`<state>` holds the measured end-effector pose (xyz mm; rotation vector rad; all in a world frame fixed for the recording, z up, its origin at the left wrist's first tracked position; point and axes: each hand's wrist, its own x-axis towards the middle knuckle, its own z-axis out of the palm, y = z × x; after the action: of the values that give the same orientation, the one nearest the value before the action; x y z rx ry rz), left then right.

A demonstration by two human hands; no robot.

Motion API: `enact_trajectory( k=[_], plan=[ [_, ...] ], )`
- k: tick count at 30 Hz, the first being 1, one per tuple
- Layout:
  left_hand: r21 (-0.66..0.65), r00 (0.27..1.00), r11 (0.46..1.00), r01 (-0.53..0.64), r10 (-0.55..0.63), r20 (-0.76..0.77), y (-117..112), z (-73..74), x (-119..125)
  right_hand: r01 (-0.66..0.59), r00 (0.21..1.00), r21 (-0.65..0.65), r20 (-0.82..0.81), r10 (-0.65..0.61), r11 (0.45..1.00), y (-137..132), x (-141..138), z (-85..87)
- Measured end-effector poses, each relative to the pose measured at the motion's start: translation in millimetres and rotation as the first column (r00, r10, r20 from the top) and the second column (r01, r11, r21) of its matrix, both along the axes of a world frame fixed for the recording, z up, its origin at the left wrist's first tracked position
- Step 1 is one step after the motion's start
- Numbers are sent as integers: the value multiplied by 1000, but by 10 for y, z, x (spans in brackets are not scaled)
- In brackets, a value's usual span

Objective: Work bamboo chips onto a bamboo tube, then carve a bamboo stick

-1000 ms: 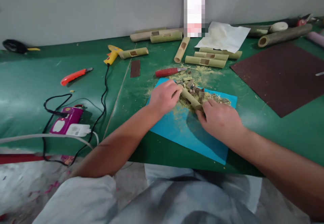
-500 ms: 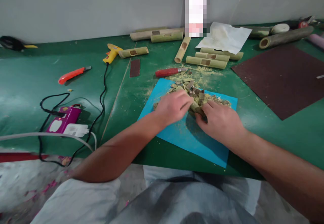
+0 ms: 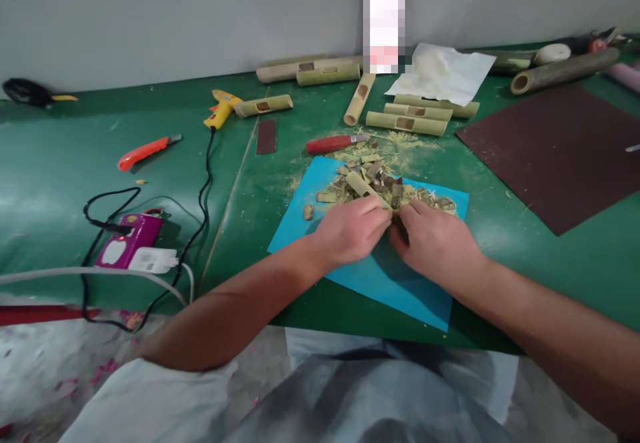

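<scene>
A short bamboo tube (image 3: 363, 185) slants over a blue sheet (image 3: 400, 286), its near end covered by my fingers. My right hand (image 3: 437, 233) is wrapped round that near end. Against the tube, just left of the right fingers, my left hand (image 3: 353, 229) is closed in a pinch; whatever lies between its fingertips is hidden. Bamboo chips (image 3: 397, 193) and pale shavings are heaped on the sheet beyond both hands. Past the heap lies a red-handled knife (image 3: 330, 143) on the green table.
Several bamboo tubes with cut openings (image 3: 407, 123) lie toward the wall. A yellow glue gun (image 3: 220, 109), orange box cutter (image 3: 147, 153) and purple power strip (image 3: 133, 239) with cords are at left. A dark brown sheet (image 3: 555, 156) lies right, a white paper (image 3: 445, 73) behind.
My left hand has slid nearer along the tube toward my right hand, uncovering the tube's far part. My right hand has stayed nearly in place.
</scene>
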<state>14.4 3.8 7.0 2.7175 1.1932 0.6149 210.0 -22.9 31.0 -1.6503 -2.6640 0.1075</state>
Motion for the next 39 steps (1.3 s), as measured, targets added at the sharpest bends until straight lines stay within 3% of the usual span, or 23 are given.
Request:
enact_trajectory(
  k=[5,9,13,17,21,25,29,33,37,39],
  plan=[
    [53,989,990,-134,131,65,-8,-7,-7,17,1000,16,-6,-17,1000,-3,2,-1],
    [-15,999,999,-49,49,16,7,-12,-14,7,1000,1,-6,-7,1000,-2,5,3],
    [46,988,989,-140,137,67,25,-23,-23,24,999,3,-31,-24,1000,-13,14,-2],
    [4,998,998,-64,64,26,9,-34,-8,19,999,10,-49,-19,1000,-19,12,-12],
    [34,984,985,-170,168,57,7,-21,-3,34,999,20,-36,-33,999,-16,4,-5],
    [-9,998,998,-55,55,16,-1,-12,17,24,1000,29,-7,-24,999,-12,9,-4],
    [34,987,988,-151,148,68,22,-27,7,33,999,85,0,-33,996,-9,11,-16],
    [-1,997,997,-77,77,20,13,-23,27,12,1000,106,6,-13,994,-10,3,-27],
    [61,989,987,-150,149,21,14,-14,40,31,999,98,21,-33,995,-13,-4,-15],
    [37,994,994,-107,106,16,19,-18,35,23,999,79,33,-26,997,-15,-6,-7]
  ],
)
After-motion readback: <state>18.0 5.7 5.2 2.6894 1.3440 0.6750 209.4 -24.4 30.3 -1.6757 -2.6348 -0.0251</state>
